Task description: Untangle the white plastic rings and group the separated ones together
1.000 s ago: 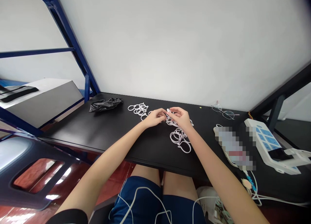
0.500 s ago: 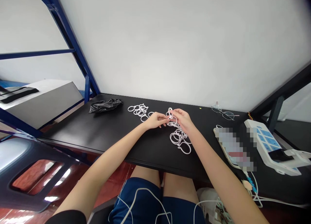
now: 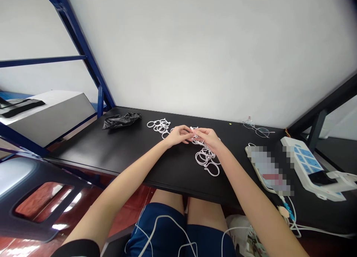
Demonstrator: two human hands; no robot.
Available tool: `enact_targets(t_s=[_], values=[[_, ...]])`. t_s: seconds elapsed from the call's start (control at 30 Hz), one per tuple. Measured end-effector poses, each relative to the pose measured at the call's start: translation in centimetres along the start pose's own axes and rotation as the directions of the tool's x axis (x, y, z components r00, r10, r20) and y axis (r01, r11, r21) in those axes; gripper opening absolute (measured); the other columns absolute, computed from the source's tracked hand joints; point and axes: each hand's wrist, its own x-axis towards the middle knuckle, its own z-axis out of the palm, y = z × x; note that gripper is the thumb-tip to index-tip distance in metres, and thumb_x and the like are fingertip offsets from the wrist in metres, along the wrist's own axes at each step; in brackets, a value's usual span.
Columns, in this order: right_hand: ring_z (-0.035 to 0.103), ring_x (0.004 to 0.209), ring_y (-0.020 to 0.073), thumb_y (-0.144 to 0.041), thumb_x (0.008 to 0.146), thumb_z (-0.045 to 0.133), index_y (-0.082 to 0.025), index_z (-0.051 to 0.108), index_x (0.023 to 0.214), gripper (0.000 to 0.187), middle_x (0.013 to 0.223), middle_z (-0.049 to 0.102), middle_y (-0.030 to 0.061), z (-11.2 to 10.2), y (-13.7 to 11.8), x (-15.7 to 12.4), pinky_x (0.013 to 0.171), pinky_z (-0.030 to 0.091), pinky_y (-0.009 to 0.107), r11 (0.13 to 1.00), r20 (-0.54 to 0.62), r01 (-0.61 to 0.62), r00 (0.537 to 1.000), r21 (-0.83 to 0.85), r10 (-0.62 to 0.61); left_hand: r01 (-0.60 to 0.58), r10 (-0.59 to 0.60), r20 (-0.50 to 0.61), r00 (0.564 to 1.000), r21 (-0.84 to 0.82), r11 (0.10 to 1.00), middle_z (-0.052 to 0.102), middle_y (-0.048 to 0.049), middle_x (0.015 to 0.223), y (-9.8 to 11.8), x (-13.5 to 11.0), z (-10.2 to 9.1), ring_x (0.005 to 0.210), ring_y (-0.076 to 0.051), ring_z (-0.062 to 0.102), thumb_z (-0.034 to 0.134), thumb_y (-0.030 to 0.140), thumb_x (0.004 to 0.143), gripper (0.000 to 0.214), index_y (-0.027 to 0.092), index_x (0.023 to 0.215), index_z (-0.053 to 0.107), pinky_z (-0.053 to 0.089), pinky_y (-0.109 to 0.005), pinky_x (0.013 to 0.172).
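On the left, the black bag [image 3: 122, 121] is lying crumpled toward the bench's [image 3: 131, 149] far side, probably set there to be staying out of my way. Right of it, the smaller group of rings [image 3: 160, 127] is sitting apart, perhaps so the two lots aren't tangling. My left hand [image 3: 178, 135] is steadying what is probably a white ring [image 3: 192, 129], and my right hand [image 3: 209, 139] is pinching it from the other side; I'm likely using both because it's so thin. All my fingers are bending inward, the tips nearly closed on it, and they're hiding most of its loop, so I cannot tell whether that is joined. The pile of rings [image 3: 205, 158] is lying beneath and nearer than my right hand, handy for reaching. The glasses [image 3: 258, 130], phone [image 3: 262, 171] and power strip [image 3: 306, 160] are resting farther right.

As for room, dark bench top is stretching left of my left forearm [image 3: 134, 175]. The wall [image 3: 195, 56] is bounding the far edge. My right forearm [image 3: 248, 186] is passing between pile and phone, crossing the near edge, with less sideways space.
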Motion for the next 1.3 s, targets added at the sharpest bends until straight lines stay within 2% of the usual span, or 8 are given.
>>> enact_targets(t_s=[0.2,0.3,0.47,0.63,0.77,0.93,1.1,1.3], values=[[0.069,0.088,0.0211,-0.043,0.068,0.077,-0.017,0.077,0.078,0.028,0.086,0.074,0.0072,0.4,-0.3,-0.1,0.085,0.055,0.035,1.000,0.017,-0.012,1.000,-0.005,0.012,0.014,-0.015,-0.037,0.999,-0.019,1.000,0.072,-0.0078,0.082,0.4,0.0,0.1,0.081,-0.022,0.073,0.070,0.044,0.080,0.041,0.016,0.101,0.051,0.059,-0.027,0.061],[0.069,0.092,0.0221,-0.031,0.065,0.077,-0.018,0.077,0.083,0.021,0.090,0.075,0.0068,0.3,-0.2,0.0,0.088,0.054,0.037,0.999,-0.011,-0.017,1.000,-0.032,0.016,0.036,-0.037,-0.029,0.999,-0.026,0.999,0.071,-0.0090,0.088,0.9,-0.1,0.1,0.084,-0.024,0.073,0.067,0.041,0.084,0.036,0.016,0.106,0.053,0.059,-0.028,0.060],[0.067,0.104,0.0248,-0.014,0.056,0.078,-0.018,0.075,0.089,0.034,0.097,0.075,0.0079,0.0,0.1,0.0,0.095,0.051,0.039,0.999,0.039,0.001,0.999,-0.039,0.001,0.088,-0.093,-0.045,0.995,-0.102,0.991,0.071,-0.0115,0.089,1.1,-0.1,-0.1,0.081,-0.023,0.072,0.057,0.047,0.089,0.037,0.014,0.106,0.059,0.060,-0.030,0.061],[0.064,0.111,0.0258,-0.009,0.054,0.071,-0.017,0.073,0.095,0.042,0.106,0.073,0.0081,-0.1,0.3,0.0,0.099,0.049,0.039,0.999,0.063,0.020,0.998,-0.031,-0.018,0.053,-0.055,-0.050,0.997,-0.044,0.998,0.073,-0.0127,0.093,0.5,0.0,-0.4,0.084,-0.022,0.072,0.077,0.041,0.073,0.050,0.013,0.110,0.060,0.060,-0.028,0.064],[0.065,0.109,0.0254,-0.008,0.055,0.072,-0.017,0.072,0.096,0.042,0.106,0.073,0.0075,-0.2,0.3,0.1,0.096,0.051,0.038,0.999,0.086,0.027,0.996,-0.034,-0.024,0.060,-0.064,-0.101,0.993,-0.037,0.997,0.074,-0.0110,0.088,0.2,0.2,-0.5,0.078,-0.019,0.072,0.080,0.035,0.072,0.045,0.011,0.107,0.062,0.059,-0.026,0.064],[0.069,0.097,0.0231,-0.006,0.057,0.075,-0.017,0.070,0.086,0.031,0.099,0.074,0.0083,-0.4,0.2,0.2,0.085,0.057,0.034,0.999,-0.057,0.041,0.997,-0.015,-0.042,0.059,-0.061,-0.199,0.978,-0.017,0.998,0.073,-0.0099,0.086,0.4,0.4,-0.8,0.062,-0.011,0.067,0.074,0.031,0.078,0.028,0.009,0.094,0.067,0.057,-0.022,0.058],[0.073,0.079,0.0196,-0.003,0.065,0.061,-0.017,0.066,0.079,0.021,0.087,0.075,0.0072,-0.5,0.1,0.3,0.073,0.059,0.031,0.997,-0.233,0.070,0.971,0.034,-0.060,0.053,-0.051,-0.263,0.964,0.001,0.999,0.072,-0.0066,0.079,0.4,0.6,-1.1,0.054,-0.007,0.061,0.072,0.027,0.078,0.022,0.009,0.092,0.068,0.054,-0.019,0.053],[0.072,0.078,0.0180,0.002,0.056,0.050,-0.017,0.065,0.075,0.031,0.080,0.074,0.0044,-0.7,0.2,0.6,0.081,0.058,0.033,0.981,-0.276,0.138,0.956,0.139,-0.095,0.058,-0.048,-0.210,0.977,0.040,0.998,0.070,-0.0048,0.078,0.4,0.5,-0.9,0.056,-0.007,0.059,0.070,0.026,0.079,0.018,0.012,0.090,0.069,0.050,-0.017,0.048]])
